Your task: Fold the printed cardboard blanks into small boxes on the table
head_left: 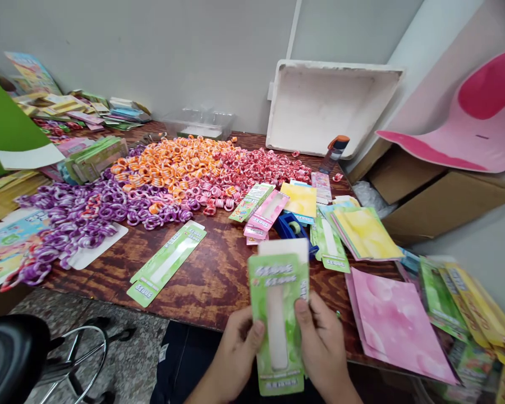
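Worn reddish-brown tabletop [219, 258] spreads behind the green windowed carton [276, 325], held up at the near edge: the left hand [244, 341] and right hand [322, 339] pinch its opposite sides, thumbs in front. Light, even pressure along the edges should suit such thin card and avoid creasing. Other fingers are partly hidden behind; blur softens the lettering, and whether it is one carton or two stacked is hard to tell.

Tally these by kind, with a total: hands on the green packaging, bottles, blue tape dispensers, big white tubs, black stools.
Hands on the green packaging: 2 (left hand, right hand)
Bottle: 1
Blue tape dispenser: 1
Big white tub: 1
Black stool: 1
Total: 6
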`<state>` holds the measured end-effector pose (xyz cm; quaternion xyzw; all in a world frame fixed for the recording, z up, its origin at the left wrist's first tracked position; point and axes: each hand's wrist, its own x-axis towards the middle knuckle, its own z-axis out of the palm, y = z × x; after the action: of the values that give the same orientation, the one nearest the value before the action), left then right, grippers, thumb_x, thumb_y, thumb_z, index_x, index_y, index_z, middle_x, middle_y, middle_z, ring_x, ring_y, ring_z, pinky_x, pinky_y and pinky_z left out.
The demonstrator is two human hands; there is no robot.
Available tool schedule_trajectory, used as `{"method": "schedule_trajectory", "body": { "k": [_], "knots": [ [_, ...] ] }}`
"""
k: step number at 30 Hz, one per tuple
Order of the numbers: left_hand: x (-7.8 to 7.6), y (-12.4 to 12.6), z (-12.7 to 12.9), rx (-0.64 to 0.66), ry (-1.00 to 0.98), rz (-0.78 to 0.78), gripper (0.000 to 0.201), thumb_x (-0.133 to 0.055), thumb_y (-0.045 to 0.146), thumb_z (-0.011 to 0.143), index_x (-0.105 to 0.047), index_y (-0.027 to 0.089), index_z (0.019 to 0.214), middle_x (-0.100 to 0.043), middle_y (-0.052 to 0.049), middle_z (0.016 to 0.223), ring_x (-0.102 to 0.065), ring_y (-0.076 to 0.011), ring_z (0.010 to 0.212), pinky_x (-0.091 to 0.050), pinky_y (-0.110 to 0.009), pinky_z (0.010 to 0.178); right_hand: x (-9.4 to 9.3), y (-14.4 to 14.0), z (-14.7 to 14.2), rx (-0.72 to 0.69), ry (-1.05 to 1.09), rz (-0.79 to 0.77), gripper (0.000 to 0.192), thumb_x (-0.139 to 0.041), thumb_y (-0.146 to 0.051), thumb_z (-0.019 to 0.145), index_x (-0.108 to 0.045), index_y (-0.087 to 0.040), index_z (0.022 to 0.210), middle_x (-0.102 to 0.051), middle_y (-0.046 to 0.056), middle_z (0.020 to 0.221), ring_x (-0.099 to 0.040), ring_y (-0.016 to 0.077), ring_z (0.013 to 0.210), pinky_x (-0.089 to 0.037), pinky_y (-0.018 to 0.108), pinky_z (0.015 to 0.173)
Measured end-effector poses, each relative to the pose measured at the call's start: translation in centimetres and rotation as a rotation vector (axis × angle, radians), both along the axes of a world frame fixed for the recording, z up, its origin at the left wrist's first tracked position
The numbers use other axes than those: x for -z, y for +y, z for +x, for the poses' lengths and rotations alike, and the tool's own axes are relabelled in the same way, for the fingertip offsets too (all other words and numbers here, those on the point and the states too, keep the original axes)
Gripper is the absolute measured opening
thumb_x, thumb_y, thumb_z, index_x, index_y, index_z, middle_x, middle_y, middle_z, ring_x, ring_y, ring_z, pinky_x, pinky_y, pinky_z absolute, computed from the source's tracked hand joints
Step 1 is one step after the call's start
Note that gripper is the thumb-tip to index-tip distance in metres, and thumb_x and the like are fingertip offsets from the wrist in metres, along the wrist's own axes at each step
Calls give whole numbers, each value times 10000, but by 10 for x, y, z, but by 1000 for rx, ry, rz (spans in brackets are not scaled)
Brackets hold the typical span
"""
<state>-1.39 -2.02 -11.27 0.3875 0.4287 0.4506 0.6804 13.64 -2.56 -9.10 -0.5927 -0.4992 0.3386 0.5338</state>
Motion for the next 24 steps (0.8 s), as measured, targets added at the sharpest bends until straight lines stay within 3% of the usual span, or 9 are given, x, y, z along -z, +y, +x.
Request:
{"method": "schedule_trajectory", "body": {
  "k": [2, 4, 6, 8, 12, 16, 18, 20, 24],
  "knots": [
    [-2, 7, -1, -92, -188, -125, 656, -729, 724, 832, -767, 174, 1187, -760, -108, 1152, -677, -277, 1076, -536, -367, 991, 8, -2, -2, -117, -171, 93, 324, -476, -414, 1080, -642, -202, 899, -644, 18, 767, -635, 154, 675, -525, 240, 614],
    [-8, 14, 1, -83, -360, -212, 728, -657, 763, 865, -751, 166, 1271, -755, -135, 1246, -655, -323, 1223, -472, -441, 1130, 18, -4, -7, -75, -308, 237, 249, -451, -340, 1085, -644, -209, 1172, -662, 80, 1029, -675, 204, 937, -568, 312, 805],
    [-18, 18, 4, -22, -469, -242, 729, -631, 757, 889, -753, 160, 1290, -767, -138, 1248, -643, -341, 1280, -419, -474, 1196, 28, -8, -12, 37, -336, 379, 403, -470, -259, 1069, -485, -226, 1470, -576, 128, 1244, -626, 229, 1130, -557, 365, 923],
    [-26, 16, 4, 36, -512, -243, 613, -678, 669, 908, -783, 167, 1244, -784, -122, 1223, -649, -343, 1287, -396, -473, 1219, 34, -14, -14, 68, -292, 432, 563, -493, -178, 1045, -355, -244, 1587, -525, 133, 1277, -599, 219, 1141, -556, 352, 906],
    [-32, 3, -6, 159, -567, -292, 462, -735, 564, 879, -843, 154, 1065, -810, -115, 1142, -687, -363, 1217, -441, -464, 1172, 38, -37, -12, -10, -355, 427, 566, -549, -172, 994, -466, -218, 1552, -514, 115, 1143, -538, 242, 1055, -525, 359, 828],
    [-22, -6, -20, 316, -547, -338, 618, -568, 637, 930, -821, 94, 1082, -812, -167, 1020, -736, -368, 1067, -529, -472, 1023, 39, -55, -8, 96, -591, 443, 557, -672, -224, 885, -539, -239, 1426, -437, 164, 1363, -379, 376, 1351, -372, 579, 1087],
    [-17, -8, -24, 368, -531, -336, 589, -589, 593, 878, -820, 75, 1037, -806, -172, 917, -752, -355, 936, -559, -450, 914, 38, -58, -4, -30, -570, 408, 568, -659, -220, 870, -503, -226, 1416, -367, 180, 1489, -325, 393, 1446, -322, 611, 1149],
    [-16, -9, -26, 397, -477, -345, 485, -641, 497, 790, -823, 67, 919, -787, -157, 815, -738, -311, 786, -558, -395, 803, 33, -56, 0, -236, -485, 342, 507, -633, -202, 882, -527, -229, 1377, -360, 162, 1519, -375, 346, 1440, -390, 533, 1145],
    [-18, -12, -24, 302, -321, -437, 302, -745, 376, 695, -805, 93, 781, -751, -84, 735, -647, -187, 670, -489, -274, 684, 18, -42, 9, -585, -194, 145, 208, -638, -344, 985, -705, -268, 1166, -540, 97, 1421, -511, 285, 1336, -473, 424, 1111]
  ]
}}
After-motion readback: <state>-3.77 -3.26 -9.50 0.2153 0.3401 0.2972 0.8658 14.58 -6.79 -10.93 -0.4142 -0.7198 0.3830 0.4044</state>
